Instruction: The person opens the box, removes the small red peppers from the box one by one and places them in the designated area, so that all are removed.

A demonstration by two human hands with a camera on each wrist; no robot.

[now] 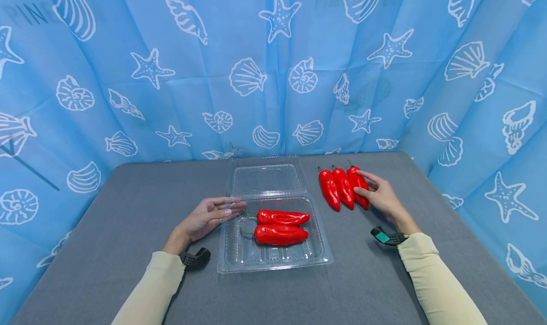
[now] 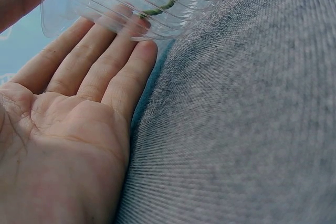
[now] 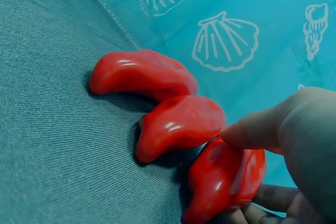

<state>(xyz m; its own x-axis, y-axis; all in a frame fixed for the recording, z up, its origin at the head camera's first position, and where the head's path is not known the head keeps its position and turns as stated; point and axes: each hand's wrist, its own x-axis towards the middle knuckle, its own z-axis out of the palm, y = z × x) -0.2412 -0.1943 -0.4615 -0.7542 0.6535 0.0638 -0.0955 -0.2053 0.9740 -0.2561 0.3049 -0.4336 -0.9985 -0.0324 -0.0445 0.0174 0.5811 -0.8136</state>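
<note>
A clear plastic clamshell container lies with its lid folded back on the table. Two red peppers with green stems rest inside it, side by side. My left hand is at the container's left wall, palm up with straight fingers against the plastic in the left wrist view. To the right of the container, three red peppers lie in a row. My right hand has its thumb and fingers around the rightmost pepper. Beside it are the middle pepper and the left pepper.
The grey-covered table ends at a blue curtain printed with white shells and starfish. The open lid extends toward the back edge. Each wrist wears a black band.
</note>
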